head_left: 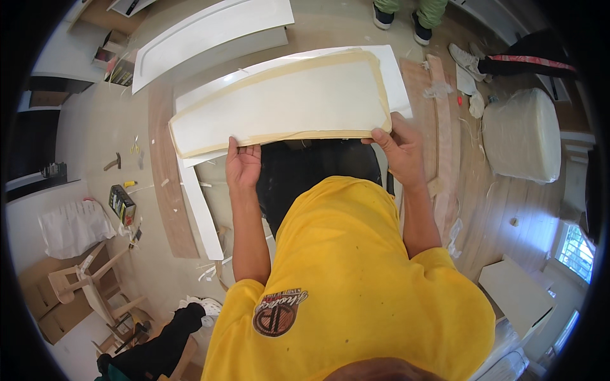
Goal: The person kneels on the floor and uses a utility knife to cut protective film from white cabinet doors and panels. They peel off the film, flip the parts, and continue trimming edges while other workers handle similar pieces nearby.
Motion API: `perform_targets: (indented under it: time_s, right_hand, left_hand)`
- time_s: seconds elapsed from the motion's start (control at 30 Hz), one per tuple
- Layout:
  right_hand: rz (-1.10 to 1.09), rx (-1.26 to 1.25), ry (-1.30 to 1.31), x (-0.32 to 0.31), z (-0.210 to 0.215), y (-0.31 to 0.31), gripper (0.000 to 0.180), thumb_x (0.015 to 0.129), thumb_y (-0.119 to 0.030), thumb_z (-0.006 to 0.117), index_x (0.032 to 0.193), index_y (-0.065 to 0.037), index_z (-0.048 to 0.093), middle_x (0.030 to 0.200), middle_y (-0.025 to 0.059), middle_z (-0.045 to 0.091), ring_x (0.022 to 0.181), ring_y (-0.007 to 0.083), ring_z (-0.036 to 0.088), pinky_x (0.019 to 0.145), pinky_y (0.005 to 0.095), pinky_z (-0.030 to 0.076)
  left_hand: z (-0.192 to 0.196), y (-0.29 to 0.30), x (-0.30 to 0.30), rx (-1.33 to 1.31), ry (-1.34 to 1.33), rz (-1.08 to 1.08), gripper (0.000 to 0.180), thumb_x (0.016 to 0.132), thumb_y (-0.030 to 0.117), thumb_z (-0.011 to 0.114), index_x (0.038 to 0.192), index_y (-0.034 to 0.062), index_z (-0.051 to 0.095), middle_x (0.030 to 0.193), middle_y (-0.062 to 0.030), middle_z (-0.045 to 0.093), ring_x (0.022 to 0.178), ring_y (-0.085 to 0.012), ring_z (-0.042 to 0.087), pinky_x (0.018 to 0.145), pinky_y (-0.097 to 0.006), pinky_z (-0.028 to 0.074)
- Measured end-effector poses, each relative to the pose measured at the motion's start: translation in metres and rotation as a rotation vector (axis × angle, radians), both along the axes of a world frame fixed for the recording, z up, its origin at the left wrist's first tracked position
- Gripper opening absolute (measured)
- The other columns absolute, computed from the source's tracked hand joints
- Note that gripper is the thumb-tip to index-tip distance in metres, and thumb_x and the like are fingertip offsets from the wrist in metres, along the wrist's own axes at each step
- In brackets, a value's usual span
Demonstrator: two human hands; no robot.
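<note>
A long white panel (pixel 279 101) with a pale yellow border round its edges lies level in front of me. My left hand (pixel 244 166) is closed on its near edge, thumb up over the edge and the other fingers partly hidden under it. My right hand (pixel 400 147) grips the near right corner, with the thumb along the front edge and some fingers out of sight. Beneath this panel, a larger white board (pixel 397 82) shows past its far and right sides.
Another white panel (pixel 216 38) lies beyond, at the far left. Wooden boards (pixel 168 184) flank the work on both sides. A hammer (pixel 113 161) and a small box (pixel 122 204) are on the floor at left. A plastic-wrapped cushion (pixel 522 134) stands at right. People's feet (pixel 383 16) show at the far side.
</note>
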State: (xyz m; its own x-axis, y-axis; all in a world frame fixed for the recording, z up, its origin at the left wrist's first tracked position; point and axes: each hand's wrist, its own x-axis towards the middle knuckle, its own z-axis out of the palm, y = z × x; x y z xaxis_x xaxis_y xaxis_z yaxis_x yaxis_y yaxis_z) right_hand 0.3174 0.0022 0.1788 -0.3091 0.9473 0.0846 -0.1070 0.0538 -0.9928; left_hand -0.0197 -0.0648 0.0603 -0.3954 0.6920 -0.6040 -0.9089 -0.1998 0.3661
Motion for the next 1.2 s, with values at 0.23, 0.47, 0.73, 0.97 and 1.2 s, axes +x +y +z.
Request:
perform_targets:
  time_s: [0.23,0.47,0.73,0.97,1.2]
  right_hand:
    - [-0.165,0.15,0.06,-0.025,0.029,-0.015,0.048,0.094,0.003,0.068,0.14,0.002,0.056,0.12,0.01,0.065,0.106,0.0141,0.062,0.09,0.0282,0.055]
    - [-0.025,0.326,-0.028,-0.03,0.052,-0.017,0.041,0.095,-0.004,0.069,0.134,0.004,0.058,0.113,0.0111,0.066,0.099,0.0147,0.065,0.087,0.0278,0.056]
    - [-0.156,0.179,-0.02,-0.033,0.034,-0.012,0.035,0.096,-0.005,0.067,0.129,0.003,0.061,0.105,0.0088,0.068,0.097,0.0125,0.065,0.083,0.0248,0.055]
    - [-0.277,-0.306,-0.166,0.032,-0.038,0.008,0.038,0.099,-0.012,0.062,0.133,0.003,0.058,0.114,0.0108,0.069,0.1,0.0166,0.066,0.088,0.0316,0.053]
    - [-0.466,-0.556,0.053,0.106,-0.085,-0.013,0.044,0.104,-0.019,0.057,0.142,0.003,0.049,0.133,0.0132,0.061,0.117,0.0244,0.063,0.101,0.0375,0.052]
  left_hand:
    - [-0.004,-0.024,-0.011,0.276,-0.069,0.006,0.029,0.106,0.018,0.054,0.128,-0.0008,0.057,0.131,-0.0157,0.064,0.125,-0.0287,0.06,0.107,-0.046,0.052]
    - [0.002,-0.041,-0.016,0.45,-0.116,0.002,0.03,0.106,0.017,0.052,0.128,-0.0028,0.058,0.127,-0.0186,0.067,0.117,-0.0282,0.067,0.095,-0.041,0.061]
    - [-0.012,-0.064,-0.02,0.357,0.027,-0.021,0.029,0.106,0.02,0.054,0.128,0.003,0.06,0.124,-0.0129,0.07,0.11,-0.0242,0.07,0.088,-0.038,0.063]
    - [0.009,-0.056,0.025,0.028,0.368,-0.249,0.022,0.103,0.021,0.063,0.12,0.0082,0.064,0.111,-0.0068,0.072,0.097,-0.0188,0.072,0.078,-0.034,0.062]
    - [0.03,-0.011,0.08,-0.028,0.463,-0.522,0.022,0.1,0.021,0.067,0.113,0.0035,0.067,0.104,-0.0076,0.073,0.091,-0.0167,0.071,0.078,-0.032,0.06]
